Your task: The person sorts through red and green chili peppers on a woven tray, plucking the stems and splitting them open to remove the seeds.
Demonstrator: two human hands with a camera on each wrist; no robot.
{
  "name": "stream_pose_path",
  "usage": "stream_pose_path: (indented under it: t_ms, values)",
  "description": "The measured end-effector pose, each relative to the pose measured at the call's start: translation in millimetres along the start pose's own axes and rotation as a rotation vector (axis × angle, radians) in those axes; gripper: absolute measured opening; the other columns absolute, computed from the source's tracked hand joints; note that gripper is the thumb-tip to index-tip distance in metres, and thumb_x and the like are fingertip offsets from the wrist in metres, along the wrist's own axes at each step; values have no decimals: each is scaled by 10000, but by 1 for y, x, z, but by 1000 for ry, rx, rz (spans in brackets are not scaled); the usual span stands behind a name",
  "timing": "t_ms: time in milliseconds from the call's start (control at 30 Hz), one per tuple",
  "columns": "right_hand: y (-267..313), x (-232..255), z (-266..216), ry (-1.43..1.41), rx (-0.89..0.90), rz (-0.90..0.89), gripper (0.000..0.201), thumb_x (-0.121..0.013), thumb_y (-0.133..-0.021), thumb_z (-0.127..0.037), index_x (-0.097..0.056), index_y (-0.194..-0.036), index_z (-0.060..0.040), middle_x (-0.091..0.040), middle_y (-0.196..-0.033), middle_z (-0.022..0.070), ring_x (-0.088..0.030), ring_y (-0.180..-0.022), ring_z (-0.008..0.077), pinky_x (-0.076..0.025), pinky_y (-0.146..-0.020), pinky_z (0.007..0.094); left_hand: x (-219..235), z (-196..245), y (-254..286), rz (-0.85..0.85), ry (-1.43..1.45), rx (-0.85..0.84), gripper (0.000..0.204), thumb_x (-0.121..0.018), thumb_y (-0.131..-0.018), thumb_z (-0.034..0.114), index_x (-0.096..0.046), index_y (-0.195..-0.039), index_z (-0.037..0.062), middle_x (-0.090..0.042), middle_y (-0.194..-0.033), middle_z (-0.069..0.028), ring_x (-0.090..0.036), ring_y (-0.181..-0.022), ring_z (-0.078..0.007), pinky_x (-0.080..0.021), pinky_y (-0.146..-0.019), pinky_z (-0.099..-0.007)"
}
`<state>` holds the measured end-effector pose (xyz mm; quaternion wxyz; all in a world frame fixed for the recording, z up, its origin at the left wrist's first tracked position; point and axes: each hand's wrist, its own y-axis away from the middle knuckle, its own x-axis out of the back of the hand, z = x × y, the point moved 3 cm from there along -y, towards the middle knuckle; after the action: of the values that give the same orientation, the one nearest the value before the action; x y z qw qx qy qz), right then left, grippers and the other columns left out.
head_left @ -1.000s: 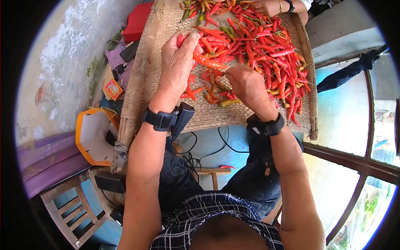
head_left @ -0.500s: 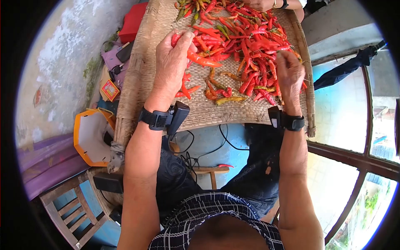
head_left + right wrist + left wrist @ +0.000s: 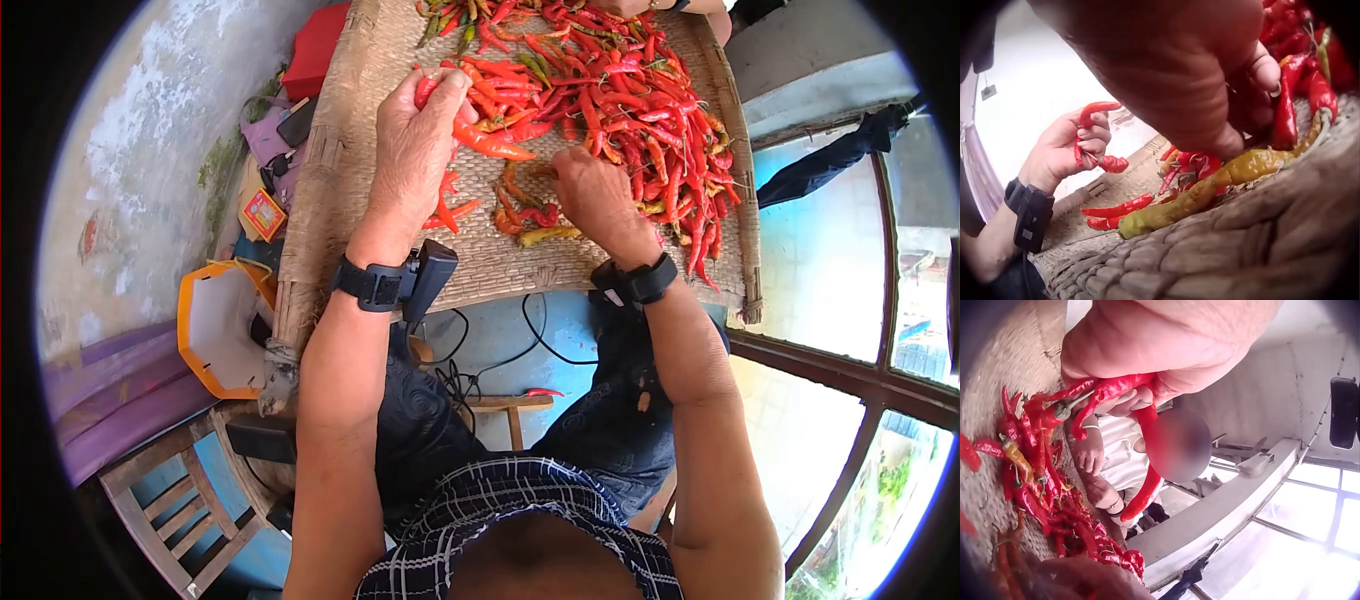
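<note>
Several red chili peppers (image 3: 1124,386) are gripped in my left hand (image 3: 412,150), raised over the left part of a woven tray (image 3: 470,275). One long chili (image 3: 490,143) sticks out of the grip toward the right, and stems show between the fingers in the right wrist view. My right hand (image 3: 600,200) is low over the tray, fingers bent down among a few loose chilies. A wrinkled yellow-green chili (image 3: 1166,215) lies just below it. Its fingertips are mostly hidden, and I cannot tell whether they pinch a chili.
A big heap of red chilies (image 3: 650,120) covers the tray's right side. Another person's hand (image 3: 625,6) is at the far edge. Left of the tray are an orange-edged box (image 3: 215,335) and a red box (image 3: 318,50). Windows (image 3: 820,270) stand at the right.
My right hand went right to the heap's edge, then came back left to the loose chilies. The left hand keeps its hold on the chilies, nearly in place.
</note>
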<state>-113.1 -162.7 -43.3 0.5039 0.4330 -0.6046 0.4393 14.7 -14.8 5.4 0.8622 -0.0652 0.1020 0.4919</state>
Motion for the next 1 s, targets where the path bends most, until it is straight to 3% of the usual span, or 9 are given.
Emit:
stream_pose_path:
  t_ms: [167,367,467,533,600,767,900,967,1000]
  values:
    - [-3,1,7,-32,-18,-1,77,-548,-744,-89,-586,-722,-26,-620,-733,188,-631,-675,352,-513,-592,435,0,1,0,-8,-6,12,185,-595,-870,249,-591,-913,69,-545,-672,20,-388,-516,-20,-320,-471,-166]
    - [-5,48,55,-499,-259,560,112,-617,-804,-139,-616,-838,-32,-608,-697,119,-590,-588,225,-477,-552,339,3,3,0,-9,10,-32,198,-589,-872,250,-591,-907,55,-552,-671,9,-410,-521,-33,-328,-476,-185]
    - [3,79,44,-98,-261,894,133,-637,-802,-146,-615,-867,-33,-614,-743,117,-592,-634,224,-481,-591,323,2,2,-1,-9,10,-49,202,-588,-871,250,-590,-894,49,-555,-672,6,-415,-520,-38,-330,-474,-191]
    - [1,65,34,-365,-155,763,139,-629,-814,-152,-612,-893,-39,-604,-749,117,-596,-665,226,-483,-628,330,1,2,0,-20,3,-40,204,-589,-870,251,-589,-894,48,-555,-671,6,-413,-518,-38,-329,-473,-191]
    - [-2,28,18,-482,-29,386,109,-619,-786,-144,-621,-817,-40,-615,-808,139,-605,-720,307,-491,-664,382,0,2,0,-13,5,-38,209,-590,-870,254,-587,-897,48,-553,-670,8,-408,-513,-37,-330,-472,-193]
    - [4,2,-24,-236,76,-53,145,-635,-772,-167,-600,-821,-35,-597,-848,159,-598,-806,328,-481,-687,421,1,2,0,-6,-12,-15,194,-594,-867,256,-590,-903,66,-554,-680,18,-395,-516,-20,-318,-465,-171]
    - [0,2,-23,-221,83,-61,148,-622,-778,-160,-582,-834,-28,-598,-817,162,-600,-790,329,-481,-673,414,1,3,2,-9,-4,-10,193,-594,-868,259,-590,-901,69,-553,-681,22,-398,-519,-18,-317,-464,-165]
    - [-3,8,-10,-501,-57,-112,148,-612,-778,-149,-579,-845,-21,-589,-769,169,-602,-755,314,-472,-653,402,1,3,1,-10,-14,-15,195,-594,-869,260,-590,-899,67,-554,-681,21,-400,-520,-19,-320,-465,-168]
    - [-4,13,-6,-556,-45,-50,143,-600,-806,-141,-578,-865,-12,-559,-683,123,-574,-655,225,-447,-590,342,1,3,1,-12,-8,-20,196,-593,-869,259,-591,-898,66,-555,-681,20,-401,-519,-20,-321,-465,-168]
